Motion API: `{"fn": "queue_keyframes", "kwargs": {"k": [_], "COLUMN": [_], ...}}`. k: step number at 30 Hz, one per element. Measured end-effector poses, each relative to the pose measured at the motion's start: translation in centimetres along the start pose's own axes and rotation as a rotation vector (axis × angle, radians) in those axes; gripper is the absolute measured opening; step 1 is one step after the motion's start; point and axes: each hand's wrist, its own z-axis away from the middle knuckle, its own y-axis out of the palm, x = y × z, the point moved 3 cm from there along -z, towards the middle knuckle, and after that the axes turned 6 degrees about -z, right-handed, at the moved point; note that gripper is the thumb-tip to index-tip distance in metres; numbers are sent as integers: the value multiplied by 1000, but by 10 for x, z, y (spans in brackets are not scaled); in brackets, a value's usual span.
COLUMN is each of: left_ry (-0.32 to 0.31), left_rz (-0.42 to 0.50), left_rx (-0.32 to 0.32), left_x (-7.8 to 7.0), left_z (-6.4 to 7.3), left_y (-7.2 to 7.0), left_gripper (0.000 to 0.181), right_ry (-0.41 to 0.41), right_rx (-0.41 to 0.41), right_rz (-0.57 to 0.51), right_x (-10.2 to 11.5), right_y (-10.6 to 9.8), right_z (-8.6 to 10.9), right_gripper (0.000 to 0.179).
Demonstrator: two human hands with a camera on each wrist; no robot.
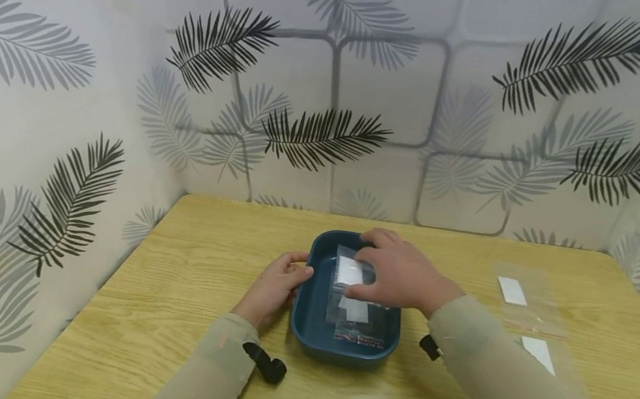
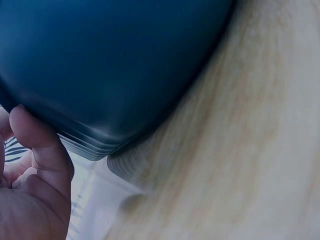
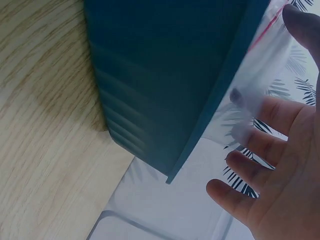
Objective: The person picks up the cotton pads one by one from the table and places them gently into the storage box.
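Note:
A dark blue rectangular container (image 1: 314, 323) stands on the table, with small clear zip bags inside, each holding a white piece. My left hand (image 1: 276, 286) holds the container's left side, thumb at the rim; the left wrist view shows the thumb (image 2: 37, 140) against the wall. Over the container, my right hand (image 1: 398, 273) holds a clear zip bag (image 1: 350, 271) between spread thumb and fingers. The right wrist view shows that bag (image 3: 265, 65) above the rim, its red seal line near the thumb, with two fingertips seen through the plastic. Another bag (image 1: 359, 326) lies lower in the container.
On the table's right side lie further clear bags, one with a white piece (image 1: 512, 291) and another with a white piece (image 1: 538, 353), partly behind my right forearm. A leaf-patterned wall (image 1: 371, 186) stands at the wooden table's (image 1: 187, 255) far edge. Both wrists wear black straps.

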Motion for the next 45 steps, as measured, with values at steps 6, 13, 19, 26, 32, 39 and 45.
{"fn": "queue_keyframes", "kwargs": {"k": [6,13,19,26,32,39,45], "left_ry": [-10,-15,-20,-19,-21,-11,-11], "left_rz": [23,20,26,29,32,28,37], "left_rx": [4,2,1,3,10,3,10], "left_x": [-1,-1,-1,-2,-1,-2,-1], "left_z": [1,0,0,0,0,-1,-1], "left_y": [1,0,0,0,0,-2,-1], "left_gripper": [42,40,41,43,44,44,42], "right_ry": [-2,-24,-43,-32,13,21,45], "right_rx": [7,1,-27,-47,-43,-71,-67], "right_rz": [14,14,-13,-36,-47,-34,-48], "right_x": [-1,-7,-10,-22,-40,-57,-70], "right_y": [1,4,0,-6,-9,-15,-12], "right_z": [-1,0,9,26,46,73,107], "right_gripper": [76,75,70,69,73,68,68]}}
